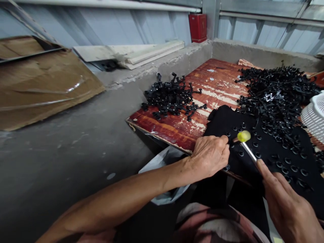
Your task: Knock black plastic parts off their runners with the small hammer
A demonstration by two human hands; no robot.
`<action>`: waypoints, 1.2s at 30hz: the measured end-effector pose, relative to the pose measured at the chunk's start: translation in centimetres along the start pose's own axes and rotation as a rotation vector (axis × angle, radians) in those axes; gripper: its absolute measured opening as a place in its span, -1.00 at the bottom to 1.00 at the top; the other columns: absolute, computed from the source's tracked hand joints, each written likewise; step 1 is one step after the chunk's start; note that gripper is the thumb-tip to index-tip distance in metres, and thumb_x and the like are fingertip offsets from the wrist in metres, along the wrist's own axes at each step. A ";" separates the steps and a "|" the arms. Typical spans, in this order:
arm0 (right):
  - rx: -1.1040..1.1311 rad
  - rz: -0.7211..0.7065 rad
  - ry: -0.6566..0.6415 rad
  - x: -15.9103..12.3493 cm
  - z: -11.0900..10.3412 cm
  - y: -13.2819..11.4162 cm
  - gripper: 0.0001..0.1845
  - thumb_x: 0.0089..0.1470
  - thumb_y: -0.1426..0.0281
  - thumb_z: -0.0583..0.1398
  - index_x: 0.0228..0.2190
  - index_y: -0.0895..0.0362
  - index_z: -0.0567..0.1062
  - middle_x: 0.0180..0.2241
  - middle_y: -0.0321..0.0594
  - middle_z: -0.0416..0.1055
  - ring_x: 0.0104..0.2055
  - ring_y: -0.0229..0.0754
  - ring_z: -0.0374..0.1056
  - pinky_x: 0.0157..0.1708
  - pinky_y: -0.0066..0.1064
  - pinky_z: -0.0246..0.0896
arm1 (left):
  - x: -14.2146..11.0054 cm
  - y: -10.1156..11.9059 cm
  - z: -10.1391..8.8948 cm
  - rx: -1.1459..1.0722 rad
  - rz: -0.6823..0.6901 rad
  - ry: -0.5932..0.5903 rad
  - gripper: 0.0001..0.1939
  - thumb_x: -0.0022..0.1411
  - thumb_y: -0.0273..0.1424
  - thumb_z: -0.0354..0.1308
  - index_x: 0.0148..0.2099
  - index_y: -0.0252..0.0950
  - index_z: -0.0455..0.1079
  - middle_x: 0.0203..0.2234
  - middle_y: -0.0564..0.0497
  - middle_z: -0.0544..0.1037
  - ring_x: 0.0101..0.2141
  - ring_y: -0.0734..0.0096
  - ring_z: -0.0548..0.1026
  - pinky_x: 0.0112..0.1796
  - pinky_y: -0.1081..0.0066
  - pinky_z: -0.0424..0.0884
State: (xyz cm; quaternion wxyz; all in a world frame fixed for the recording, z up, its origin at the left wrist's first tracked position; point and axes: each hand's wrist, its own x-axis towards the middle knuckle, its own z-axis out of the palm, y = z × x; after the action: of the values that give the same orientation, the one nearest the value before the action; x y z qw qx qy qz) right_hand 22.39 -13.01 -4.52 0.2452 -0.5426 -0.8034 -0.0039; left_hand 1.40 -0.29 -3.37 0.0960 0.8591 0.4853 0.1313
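My right hand (286, 195) is wrapped round the metal handle of a small mallet (249, 152) with a translucent yellow head. That head hangs over a black cloth (222, 125) at the front of the table. Close to its left, my left hand (211, 155) is closed with fingers pinched together at the cloth; whatever they hold is hidden. Several small black rings (287, 161) lie scattered on the cloth around the mallet. Behind it spreads a large heap of black plastic parts (275, 94), and a smaller heap of similar parts (172, 96) sits to the left.
The worn red-brown tabletop (162, 130) meets a low concrete ledge (199, 54). A white plastic basket (315, 113) stands at the right edge. Brown cardboard (48, 81) lies at the left, a red tin (197, 27) in the corner. A pale bag (167, 162) hangs below the table's edge.
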 end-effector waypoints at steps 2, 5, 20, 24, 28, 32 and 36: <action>0.035 -0.009 -0.036 0.1 -0.1 0.0 -0.36 0.24 0.54 -0.02 0.32 0.09 0.03 -0.03 0.00 0.39 -0.25 -0.11 0.48 -0.68 -0.57 0.30 | 0.0 0.0 0.1 0.004 0.000 -0.008 -0.72 0.27 -0.36 -0.13 -0.32 -0.28 0.40 -0.52 -0.07 0.55 -0.44 0.21 0.55 -0.44 0.36 0.35; 0.024 0.022 0.140 -0.1 0.0 0.0 -0.31 0.21 0.60 0.04 0.31 0.05 0.04 0.03 -0.03 0.37 -0.18 -0.09 0.47 -0.41 -0.48 0.43 | 0.0 -0.2 0.2 0.002 -0.011 -0.025 -0.72 0.29 -0.35 -0.13 -0.27 -0.28 0.40 -0.50 -0.08 0.55 -0.43 0.23 0.54 -0.43 0.36 0.34; 0.830 0.535 -0.003 0.8 1.3 -3.4 -0.89 0.27 0.26 0.12 -0.24 -0.03 0.43 -0.55 -0.40 0.28 -0.59 -0.31 0.22 -0.70 -0.62 0.10 | -3.5 1.5 -1.9 -0.251 0.626 0.109 -0.85 0.27 -0.50 0.04 -0.14 -0.25 0.38 -0.07 -0.09 0.42 0.01 0.23 0.30 0.01 0.20 0.24; 0.819 0.584 0.120 -0.7 3.0 -3.9 -0.88 0.26 0.28 0.14 -0.18 -0.03 0.44 -0.58 -0.42 0.20 -0.62 -0.31 0.15 -0.66 -0.59 0.12 | -4.2 1.8 -0.6 -0.491 0.161 0.159 -0.45 0.11 -0.21 0.26 0.07 -0.27 0.17 0.03 -0.20 0.33 0.04 0.16 0.33 -0.01 0.18 0.34; 0.713 0.598 0.277 -1.1 3.9 -4.4 -0.89 0.23 0.27 0.17 -0.21 -0.02 0.46 -0.48 -0.35 0.35 -0.58 -0.30 0.23 -0.61 -0.56 0.17 | -4.7 2.2 -0.8 -0.659 -0.150 0.049 -0.29 0.00 -0.14 0.31 0.08 -0.24 0.06 -0.12 -0.09 0.45 -0.12 0.20 0.45 -0.09 0.17 0.38; 0.699 0.627 0.387 -0.6 4.3 -5.2 -0.85 0.19 0.25 0.22 -0.20 -0.02 0.47 -0.39 -0.31 0.41 -0.50 -0.27 0.30 -0.51 -0.53 0.23 | -4.7 2.6 -1.7 -0.647 -0.124 -0.067 -0.62 0.16 -0.19 0.15 -0.03 -0.22 0.21 -0.24 -0.01 0.50 -0.17 0.24 0.46 -0.13 0.21 0.36; 0.779 0.653 0.376 0.0 4.7 -6.5 -0.86 0.22 0.22 0.19 -0.25 -0.01 0.46 -0.36 -0.29 0.41 -0.48 -0.24 0.31 -0.42 -0.44 0.27 | -3.9 2.9 -2.0 -0.511 -0.046 -0.062 -0.85 0.25 -0.27 0.04 -0.23 -0.24 0.33 -0.36 0.03 0.48 -0.24 0.30 0.42 -0.15 0.26 0.32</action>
State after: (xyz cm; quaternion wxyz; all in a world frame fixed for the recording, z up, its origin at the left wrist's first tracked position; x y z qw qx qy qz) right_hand 14.92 -14.40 -7.02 0.5562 -0.6229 -0.4774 0.2734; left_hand 1.22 -5.06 -1.14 0.3279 0.7991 0.4527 0.2212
